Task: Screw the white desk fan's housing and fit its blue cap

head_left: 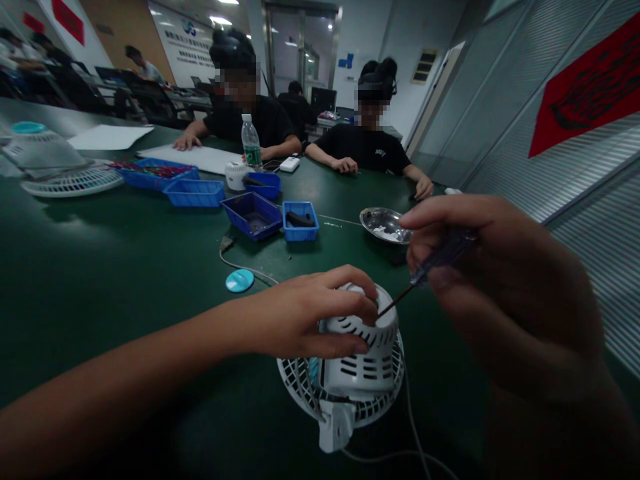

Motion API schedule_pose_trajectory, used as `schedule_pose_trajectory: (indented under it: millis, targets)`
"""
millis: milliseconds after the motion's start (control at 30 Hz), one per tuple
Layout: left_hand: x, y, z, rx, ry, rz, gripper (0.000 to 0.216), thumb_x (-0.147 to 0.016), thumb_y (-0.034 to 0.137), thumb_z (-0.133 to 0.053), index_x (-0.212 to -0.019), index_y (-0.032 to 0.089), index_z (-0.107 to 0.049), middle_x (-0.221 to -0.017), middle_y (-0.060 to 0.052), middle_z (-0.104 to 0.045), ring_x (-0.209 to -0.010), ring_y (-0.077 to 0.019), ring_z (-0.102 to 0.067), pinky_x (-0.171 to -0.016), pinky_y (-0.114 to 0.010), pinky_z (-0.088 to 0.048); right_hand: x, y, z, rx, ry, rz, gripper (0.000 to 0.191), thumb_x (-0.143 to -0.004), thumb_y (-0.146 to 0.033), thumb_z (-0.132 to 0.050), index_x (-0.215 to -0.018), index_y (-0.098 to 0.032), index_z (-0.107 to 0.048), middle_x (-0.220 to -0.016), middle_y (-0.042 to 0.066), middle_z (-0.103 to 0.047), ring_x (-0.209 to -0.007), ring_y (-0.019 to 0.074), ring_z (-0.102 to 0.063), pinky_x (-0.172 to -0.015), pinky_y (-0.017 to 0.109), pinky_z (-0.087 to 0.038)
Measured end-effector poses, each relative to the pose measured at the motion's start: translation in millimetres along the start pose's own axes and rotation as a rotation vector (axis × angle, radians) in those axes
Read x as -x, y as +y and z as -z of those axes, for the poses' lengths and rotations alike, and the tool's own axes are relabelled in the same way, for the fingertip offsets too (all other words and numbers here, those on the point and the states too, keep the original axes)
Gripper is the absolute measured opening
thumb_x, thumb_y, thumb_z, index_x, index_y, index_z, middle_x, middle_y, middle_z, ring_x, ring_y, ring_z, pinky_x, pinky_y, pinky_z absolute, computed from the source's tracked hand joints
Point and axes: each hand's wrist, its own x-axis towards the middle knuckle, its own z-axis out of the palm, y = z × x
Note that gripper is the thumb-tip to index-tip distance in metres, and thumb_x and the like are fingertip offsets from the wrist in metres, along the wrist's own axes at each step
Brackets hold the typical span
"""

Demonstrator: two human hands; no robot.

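A small white fan [367, 373] lies face down on the dark green table [110, 267], its motor housing pointing up. My left hand [305, 313] is closed around the top of that housing. My right hand [495, 293] is raised close to the camera, fingers pinched on a screwdriver [435, 263] with a dark translucent handle. The thin shaft slants down to the left and its tip meets the top of the housing beside my left fingers. The fan's white cord [410, 427] trails off toward the near edge.
A turquoise round cap [239, 281] lies left of the fan. Several blue trays [253, 215], a metal dish [383, 223], a water bottle [251, 141] and another fan grille [70, 179] sit farther back. Two people in black sit across the table.
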Motion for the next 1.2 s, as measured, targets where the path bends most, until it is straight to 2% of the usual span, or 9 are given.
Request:
schedule_pose_trajectory:
  millis: [133, 267, 433, 533, 633, 733, 867, 1067, 1200]
  targets:
    - [0.3, 0.1, 0.5, -0.005, 0.002, 0.011, 0.019, -0.097, 0.026, -0.071, -0.112, 0.018, -0.063, -0.131, -0.012, -0.056, -0.114, -0.0218, -0.064, -0.1, -0.035, -0.055, 0.1, 0.4, -0.6, 0.085, 0.059, -0.014, 0.027, -0.089, -0.017, -0.064, -0.112, -0.032, -0.063, -0.094, -0.003, -0.065, -0.061, 0.0133, -0.053, -0.05, 0.031, -0.043]
    - [1.2, -0.7, 0.3, -0.002, 0.001, -0.001, 0.02, -0.098, 0.028, -0.07, -0.113, 0.019, -0.062, -0.132, -0.012, -0.056, -0.116, -0.0221, -0.064, -0.099, -0.034, -0.055, 1.1, 0.4, 1.3, 0.008, 0.028, -0.03, 0.042, -0.084, -0.01, -0.058, -0.12, -0.03, -0.063, -0.087, -0.001, -0.061, -0.067, 0.0165, -0.056, -0.058, 0.035, -0.048]
    - [0.6, 0.1, 0.1, -0.008, -0.001, 0.002, 0.019, -0.098, 0.026, -0.07, -0.113, 0.018, -0.062, -0.131, -0.012, -0.056, -0.115, -0.0214, -0.063, -0.099, -0.033, -0.055, -0.1, 0.8, 0.8, 0.089, 0.049, 0.015, 0.025, -0.09, -0.016, -0.064, -0.112, -0.027, -0.063, -0.091, -0.002, -0.063, -0.062, 0.0125, -0.053, -0.052, 0.031, -0.045]
    - [0.5, 0.5, 0.2, -0.003, -0.004, 0.01, 0.02, -0.098, 0.027, -0.07, -0.113, 0.019, -0.062, -0.131, -0.011, -0.056, -0.116, -0.0218, -0.063, -0.099, -0.034, -0.055, -0.6, 1.4, -0.7, 0.143, 0.066, -0.003, 0.032, -0.088, -0.015, -0.064, -0.117, -0.027, -0.06, -0.097, -0.001, -0.064, -0.06, 0.011, -0.052, -0.052, 0.03, -0.046]
    - [1.0, -0.1, 0.3, 0.001, 0.0, 0.002, 0.019, -0.097, 0.026, -0.07, -0.113, 0.018, -0.062, -0.131, -0.011, -0.056, -0.115, -0.021, -0.064, -0.099, -0.033, -0.055, -0.5, 1.6, -0.7, 0.044, 0.026, -0.005, 0.035, -0.089, -0.013, -0.06, -0.121, -0.027, -0.059, -0.098, -0.001, -0.061, -0.069, 0.0131, -0.056, -0.06, 0.032, -0.048]
    - [1.5, -1.0, 0.3, 0.006, 0.001, -0.002, 0.02, -0.097, 0.026, -0.071, -0.114, 0.019, -0.062, -0.131, -0.011, -0.056, -0.114, -0.0209, -0.064, -0.098, -0.033, -0.055, -1.4, 1.7, -1.1, 0.014, 0.028, 0.008, 0.03, -0.089, -0.011, -0.058, -0.113, -0.029, -0.061, -0.095, -0.003, -0.062, -0.075, 0.0133, -0.057, -0.061, 0.03, -0.047]
    - [1.5, -1.4, 0.4, -0.008, -0.008, 0.013, 0.021, -0.097, 0.027, -0.071, -0.114, 0.019, -0.062, -0.133, -0.011, -0.056, -0.116, -0.0219, -0.063, -0.098, -0.033, -0.055, -2.1, 1.7, -2.2, 0.072, 0.061, 0.026, 0.019, -0.091, -0.017, -0.066, -0.105, -0.03, -0.062, -0.099, -0.005, -0.066, -0.066, 0.0112, -0.055, -0.052, 0.028, -0.044]
    - [0.6, 0.1, 0.3, 0.004, -0.002, 0.0, 0.018, -0.098, 0.026, -0.07, -0.112, 0.019, -0.062, -0.132, -0.012, -0.056, -0.118, -0.0225, -0.063, -0.101, -0.035, -0.054, 0.9, -1.4, 0.3, -0.035, 0.024, -0.032, 0.037, -0.085, -0.01, -0.057, -0.116, -0.031, -0.064, -0.088, -0.002, -0.06, -0.071, 0.0164, -0.057, -0.058, 0.033, -0.046]
    - [0.8, 0.2, 0.1, 0.002, 0.002, 0.008, 0.019, -0.097, 0.027, -0.07, -0.112, 0.019, -0.062, -0.132, -0.012, -0.056, -0.116, -0.0231, -0.064, -0.101, -0.036, -0.055, -3.1, 0.3, -2.6, 0.074, 0.066, -0.01, 0.025, -0.089, -0.017, -0.064, -0.11, -0.03, -0.063, -0.087, -0.003, -0.061, -0.064, 0.0136, -0.054, -0.053, 0.031, -0.046]
